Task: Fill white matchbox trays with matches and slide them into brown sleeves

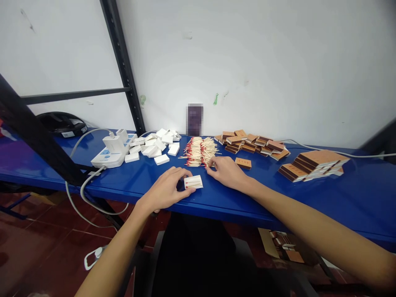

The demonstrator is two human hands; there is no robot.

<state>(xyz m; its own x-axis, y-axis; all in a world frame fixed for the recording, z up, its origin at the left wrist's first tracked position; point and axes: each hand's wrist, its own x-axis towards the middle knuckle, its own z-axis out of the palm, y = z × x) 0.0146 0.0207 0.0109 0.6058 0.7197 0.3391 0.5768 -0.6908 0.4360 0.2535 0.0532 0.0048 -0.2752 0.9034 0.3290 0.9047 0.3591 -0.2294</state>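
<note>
My left hand (168, 186) grips a small white matchbox tray (198, 180) between thumb and fingers near the table's front edge. A few red-headed matches lie inside the tray, which faces up. At the near right edge of a heap of loose matches (194, 152), my right hand (227, 171) has its thumb and forefinger pinched together on a match; how many it holds is partly hidden by the fingers. Behind my left hand lies a pile of white matchbox trays (153, 144). A single brown matchbox (243, 163) rests just beyond my right hand.
Brown matchboxes (253, 142) lie heaped at the back, with stacked matchboxes (315, 163) farther right. A white power strip (108, 159) with plugs and cables sits left, beside a black shelf post (43, 132). A dark pixelated rectangle (194, 119) stands against the wall. Below is a carton (267, 243) of matchboxes.
</note>
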